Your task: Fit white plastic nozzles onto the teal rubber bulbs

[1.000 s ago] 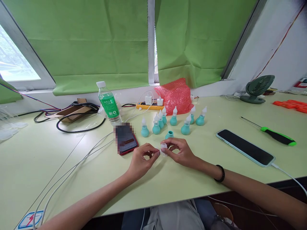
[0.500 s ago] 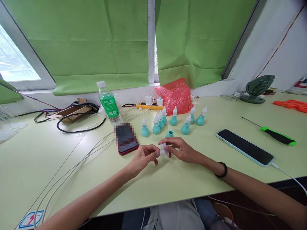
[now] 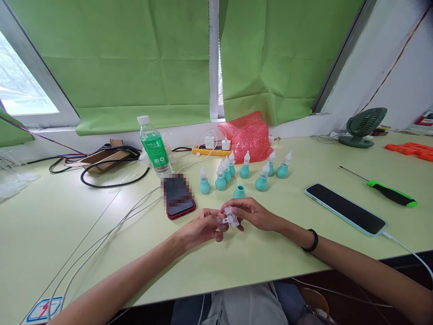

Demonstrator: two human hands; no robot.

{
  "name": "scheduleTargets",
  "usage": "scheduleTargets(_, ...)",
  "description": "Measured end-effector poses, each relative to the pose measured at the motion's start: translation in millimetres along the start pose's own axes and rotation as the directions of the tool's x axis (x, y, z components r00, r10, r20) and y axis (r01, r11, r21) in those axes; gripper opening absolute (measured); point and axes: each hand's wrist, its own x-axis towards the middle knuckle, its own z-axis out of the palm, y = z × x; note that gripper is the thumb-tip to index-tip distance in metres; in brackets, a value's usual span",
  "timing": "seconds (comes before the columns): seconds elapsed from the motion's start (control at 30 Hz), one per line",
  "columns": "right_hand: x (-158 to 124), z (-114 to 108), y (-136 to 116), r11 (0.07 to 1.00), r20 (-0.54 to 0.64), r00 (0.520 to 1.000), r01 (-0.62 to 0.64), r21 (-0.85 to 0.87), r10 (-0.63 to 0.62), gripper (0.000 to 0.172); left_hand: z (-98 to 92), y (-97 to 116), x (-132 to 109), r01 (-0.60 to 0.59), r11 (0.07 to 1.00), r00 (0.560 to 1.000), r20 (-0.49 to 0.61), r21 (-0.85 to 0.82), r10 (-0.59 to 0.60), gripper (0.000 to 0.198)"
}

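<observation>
Between my two hands is a small translucent white plastic piece (image 3: 231, 218), its exact kind too small to make out. My right hand (image 3: 252, 213) pinches it from the right with thumb and fingers. From the left, my left hand (image 3: 205, 225) has its thumb and fingertips closed on the piece's edge. Just beyond my fingers stands an open-topped teal rubber bulb (image 3: 239, 192). Behind it are several teal bulbs with clear pointed tips, such as one nasal aspirator (image 3: 261, 178) to the right and another aspirator (image 3: 204, 182) to the left.
A phone in a red case (image 3: 179, 198) lies left of my hands, near a water bottle (image 3: 155, 146). A charging phone (image 3: 345, 208) and a screwdriver (image 3: 389, 192) lie to the right. At the back are a red bubble-wrap bag (image 3: 248, 137), a power strip (image 3: 203, 150) and a green fan (image 3: 361, 128).
The plastic piece has turned between my fingers, showing more of its shape. Both hands have dipped slightly toward me, leaving more of the open teal bulb in sight.
</observation>
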Motion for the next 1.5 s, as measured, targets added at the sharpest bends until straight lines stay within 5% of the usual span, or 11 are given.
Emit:
scheduleTargets(0.3, -1, -7, -4, 0.988, -0.253, 0.961, 0.078, -0.132, -0.109, 0.025, -9.7, 10, 0, -0.107, 0.994, 0.990, -0.084, 0.037, 0.110, 0.007)
scheduleTargets(0.4, -3, -15, -9, 0.913, -0.453, 0.833, 0.138, -0.385, -0.317, 0.019, -16.2, 15, 2, -0.178, 0.981, 0.972, -0.145, 0.074, 0.187, 0.010)
scheduleTargets(0.53, -3, -41, -12, 0.596, -0.479, 0.636, -0.037, -0.802, -0.605, 0.015, -23.0, 14, 7, -0.213, 0.943, 0.914, -0.289, 0.254, 0.284, 0.010)
scheduleTargets(0.63, -3, -60, -12, 0.441, -0.437, 0.686, -0.185, -0.878, -0.581, 0.013, -22.8, 8, 9, -0.152, 0.801, 0.827, -0.370, 0.579, 0.425, 0.010)
scheduleTargets(0.73, -3, -71, -13, 0.402, -0.439, 0.770, -0.260, -0.878, -0.462, 0.014, -20.2, 2, 8, -0.057, 0.462, 0.747, -0.269, 0.885, 0.608, 0.006)
scheduleTargets(0.83, -3, -74, -13, 0.355, -0.429, 0.832, -0.306, -0.883, -0.350, 0.015, -20.1, -1, 7, -0.001, 0.150, 0.739, -0.101, 0.989, 0.666, 0.013)
scheduleTargets(0.9, -3, -74, -12, 0.303, -0.424, 0.860, -0.339, -0.891, -0.283, 0.017, -22.3, -3, 7, 0.042, 0.060, 0.759, -0.071, 0.997, 0.647, 0.017)
scheduleTargets(1.1, -2, -74, -6, 0.137, -0.402, 0.909, -0.386, -0.912, -0.113, 0.023, -27.3, -4, 8, 0.088, 0.012, 0.815, -0.079, 0.996, 0.574, 0.025)
scheduleTargets(1.3, -2, -75, -3, 0.142, -0.367, 0.927, -0.354, -0.925, -0.078, 0.025, -24.8, -4, 8, 0.089, 0.031, 0.825, -0.091, 0.996, 0.558, 0.029)
scheduleTargets(1.43, -1, -76, -2, 0.197, -0.426, 0.880, -0.389, -0.900, -0.211, 0.022, -26.4, -5, 8, 0.076, 0.056, 0.821, -0.094, 0.996, 0.564, 0.030)
scheduleTargets(1.5, -2, -75, -4, 0.225, -0.468, 0.804, -0.411, -0.883, -0.367, 0.022, -27.2, -5, 8, 0.061, 0.064, 0.819, -0.087, 0.996, 0.568, 0.031)
